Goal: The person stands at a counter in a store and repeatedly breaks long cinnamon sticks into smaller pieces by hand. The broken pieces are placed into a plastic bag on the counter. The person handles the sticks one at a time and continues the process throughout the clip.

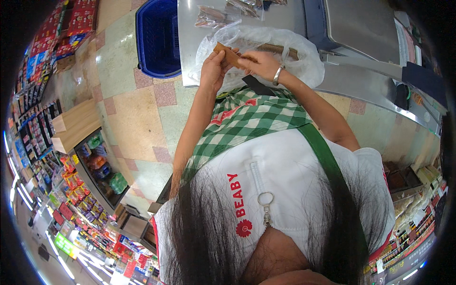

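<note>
Between my two hands is a flat brown piece, perhaps dried food, held above a large clear plastic bag. My left hand (216, 67) grips the brown piece (228, 55) near its upper end, thumb on top. At its lower end, the fingers of my right hand (259, 64) hold it too; a silver bangle is on that wrist. The open plastic bag (310, 67) lies on a metal table (190, 46), with more brown pieces (274, 50) partly visible inside. Beyond it lie several clear packets (212, 16) with brown contents.
A blue plastic basket (156, 42) stands left of the table. At the right is a machine with a metal top (363, 23). Shop shelves with packaged goods (74, 185) and a wooden display stand (76, 124) are at the left.
</note>
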### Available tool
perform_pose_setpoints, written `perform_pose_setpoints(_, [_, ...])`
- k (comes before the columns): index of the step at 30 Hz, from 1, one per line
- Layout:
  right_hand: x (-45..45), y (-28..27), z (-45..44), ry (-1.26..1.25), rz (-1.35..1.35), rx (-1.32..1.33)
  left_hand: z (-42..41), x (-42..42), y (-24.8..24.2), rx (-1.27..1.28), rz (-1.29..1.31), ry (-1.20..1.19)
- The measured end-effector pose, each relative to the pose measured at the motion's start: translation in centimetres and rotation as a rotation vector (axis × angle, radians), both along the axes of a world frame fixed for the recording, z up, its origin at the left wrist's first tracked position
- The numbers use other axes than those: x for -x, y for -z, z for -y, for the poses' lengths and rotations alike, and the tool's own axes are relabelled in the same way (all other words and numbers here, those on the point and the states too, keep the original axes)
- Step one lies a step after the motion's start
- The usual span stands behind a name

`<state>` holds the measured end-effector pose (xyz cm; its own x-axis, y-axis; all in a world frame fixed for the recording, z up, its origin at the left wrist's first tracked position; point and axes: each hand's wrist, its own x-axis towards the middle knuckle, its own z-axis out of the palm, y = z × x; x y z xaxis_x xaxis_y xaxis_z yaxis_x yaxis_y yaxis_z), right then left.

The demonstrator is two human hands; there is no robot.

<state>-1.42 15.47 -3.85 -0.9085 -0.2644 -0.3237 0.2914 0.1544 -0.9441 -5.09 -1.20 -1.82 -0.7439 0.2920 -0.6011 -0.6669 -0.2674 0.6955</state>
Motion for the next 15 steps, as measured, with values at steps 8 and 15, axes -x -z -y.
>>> perform_pose_setpoints(8, [-0.6, 0.6, 0.4, 0.045, -0.496, -0.482, -0.2, -1.0, -0.9, 0.202, 0.005, 0.005])
perform_pose_setpoints(15, [-0.7, 2.0, 0.6, 0.076, 0.186, 0.342, -0.7, -1.7, 0.5, 0.133, -0.123, 0.053])
